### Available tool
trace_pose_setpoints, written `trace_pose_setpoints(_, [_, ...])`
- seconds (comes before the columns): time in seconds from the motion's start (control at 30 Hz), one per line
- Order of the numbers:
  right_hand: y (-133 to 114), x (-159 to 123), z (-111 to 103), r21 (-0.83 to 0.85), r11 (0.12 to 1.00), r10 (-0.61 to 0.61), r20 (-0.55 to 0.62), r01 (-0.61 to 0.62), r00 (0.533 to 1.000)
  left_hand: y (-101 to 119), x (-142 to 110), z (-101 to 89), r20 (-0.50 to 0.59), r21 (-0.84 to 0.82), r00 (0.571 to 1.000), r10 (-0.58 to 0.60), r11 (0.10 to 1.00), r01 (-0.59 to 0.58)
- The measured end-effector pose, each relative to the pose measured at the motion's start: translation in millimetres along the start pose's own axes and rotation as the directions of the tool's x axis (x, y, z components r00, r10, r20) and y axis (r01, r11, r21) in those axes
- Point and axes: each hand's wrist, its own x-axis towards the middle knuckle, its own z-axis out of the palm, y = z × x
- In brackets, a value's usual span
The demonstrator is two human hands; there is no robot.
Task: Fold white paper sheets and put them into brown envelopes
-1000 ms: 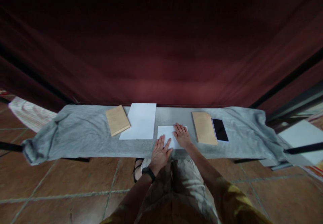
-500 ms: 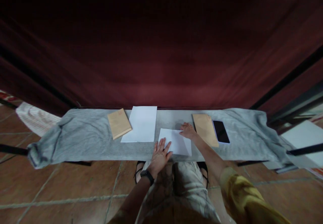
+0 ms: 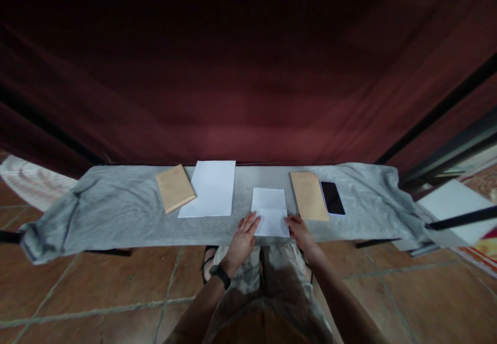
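Note:
A small white sheet of paper (image 3: 269, 202) lies on the grey cloth in front of me, its long side pointing away from me. One crease runs across its middle. My left hand (image 3: 241, 240) rests at the sheet's near left edge, fingers stretched out with the tips on the paper. At the near right edge, my right hand (image 3: 301, 232) has its fingers bent and closed on the paper's border; the thumb side touches the sheet.
A larger white paper stack (image 3: 213, 189) lies to the left, touching a brown envelope stack (image 3: 174, 188). On the right are more brown envelopes (image 3: 309, 196) and a phone (image 3: 333, 198). Grey cloth (image 3: 124, 199) covers the narrow table; a dark red curtain (image 3: 248, 101) hangs behind.
The small sheet has turned from lying crosswise to lengthwise and shows its crease. My right hand left the sheet's top, moved to its far right corner, then came down to its near right edge.

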Motion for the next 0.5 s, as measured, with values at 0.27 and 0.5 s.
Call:
trace_pose_setpoints(0.27, [5,-15,-1,0.176,0.983,0.053,0.040,-0.060,0.998,-15,5,-5.4,-0.032,-0.267,0.999,0.002,0.964,-0.010])
trace_pose_setpoints(0.5, [19,-12,-2,0.157,0.982,-0.098,-0.066,0.108,0.993,-23,13,-5.4,-0.061,-0.436,0.993,-0.099,0.898,0.063])
